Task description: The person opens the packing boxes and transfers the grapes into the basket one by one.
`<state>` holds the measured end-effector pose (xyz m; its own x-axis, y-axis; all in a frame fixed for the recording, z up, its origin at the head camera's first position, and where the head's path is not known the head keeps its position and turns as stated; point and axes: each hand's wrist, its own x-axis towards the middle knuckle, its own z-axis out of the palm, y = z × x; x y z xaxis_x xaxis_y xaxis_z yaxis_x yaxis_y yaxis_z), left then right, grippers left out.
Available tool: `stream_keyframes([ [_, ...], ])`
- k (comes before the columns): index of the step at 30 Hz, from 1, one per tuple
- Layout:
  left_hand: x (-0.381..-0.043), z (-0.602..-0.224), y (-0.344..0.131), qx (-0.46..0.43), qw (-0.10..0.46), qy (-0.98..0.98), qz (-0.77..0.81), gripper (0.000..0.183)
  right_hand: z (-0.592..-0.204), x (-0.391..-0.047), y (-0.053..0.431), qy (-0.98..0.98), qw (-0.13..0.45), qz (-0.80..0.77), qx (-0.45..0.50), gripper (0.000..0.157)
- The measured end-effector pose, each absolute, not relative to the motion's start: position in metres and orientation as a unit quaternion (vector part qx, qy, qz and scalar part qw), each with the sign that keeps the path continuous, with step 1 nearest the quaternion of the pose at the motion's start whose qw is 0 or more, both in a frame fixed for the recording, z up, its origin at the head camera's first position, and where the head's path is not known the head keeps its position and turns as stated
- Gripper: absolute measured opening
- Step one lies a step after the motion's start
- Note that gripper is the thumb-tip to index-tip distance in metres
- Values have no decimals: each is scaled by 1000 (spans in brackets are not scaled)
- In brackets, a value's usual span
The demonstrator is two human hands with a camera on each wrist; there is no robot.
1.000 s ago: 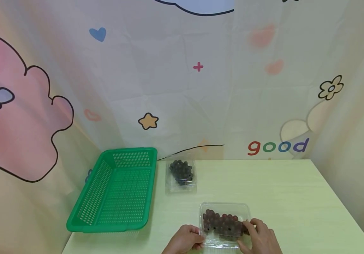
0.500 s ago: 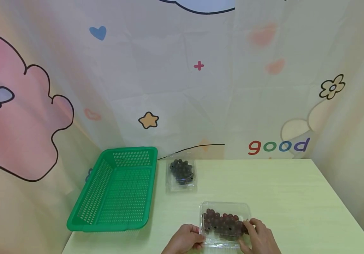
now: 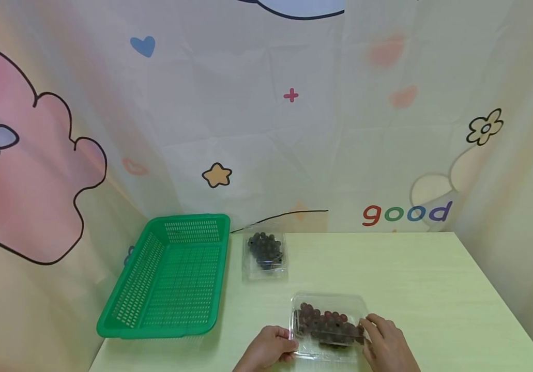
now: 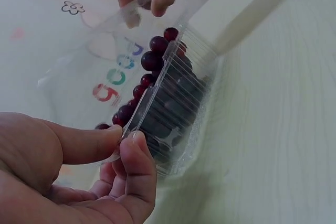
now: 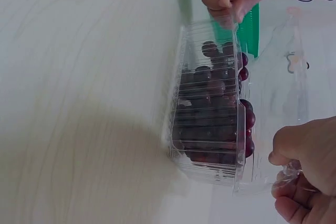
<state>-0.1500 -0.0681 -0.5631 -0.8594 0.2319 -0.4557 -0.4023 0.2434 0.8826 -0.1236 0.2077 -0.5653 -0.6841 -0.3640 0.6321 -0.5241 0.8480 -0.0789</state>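
Note:
A clear plastic clamshell box [image 3: 315,352] holding dark red grapes [image 3: 326,324] sits near the front of the table. At its left front corner my left hand [image 3: 268,347] pinches the rim between thumb and index finger. My right hand [image 3: 386,341] pinches the edge of the transparent lid [image 5: 273,77] at the right corner. In the right wrist view the lid stands tilted up from the ribbed base, leaving a wedge-shaped gap. Grapes show above the base rim in the left wrist view.
Behind and to the left stands a green plastic basket [image 3: 180,289] with slotted walls. A second clear box [image 3: 251,274] with dark grapes [image 3: 266,250] sits at the table's back edge, close to a printed curtain [image 3: 266,129]. The pale table [image 3: 433,294] extends to the right.
My right hand has shifted slightly right and up, lifting the lid's edge away from the base. The left hand keeps its pinch on the rim; the basket and second box stay put.

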Motion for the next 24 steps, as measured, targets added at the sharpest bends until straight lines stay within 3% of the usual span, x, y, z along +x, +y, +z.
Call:
stream_keyframes([
  [9, -152, -559, -66, -72, 254, 745, 612, 8, -564, -129, 211, -889, 332, 153, 276, 41],
  [12, -152, -558, -66, -72, 254, 743, 614, 8, -566, -129, 210, -886, 340, 159, 272, 17],
  [13, -152, -558, -67, -71, 254, 743, 615, 8, -566, -128, 209, -886, 341, 161, 269, 21],
  [16, -152, -559, -67, -67, 253, 743, 616, 8, -567, -128, 208, -889, 341, 162, 259, 58],
  [24, -150, -563, -67, -60, 257, 741, 618, 8, -569, -126, 210, -885, 341, 174, 266, 68],
])
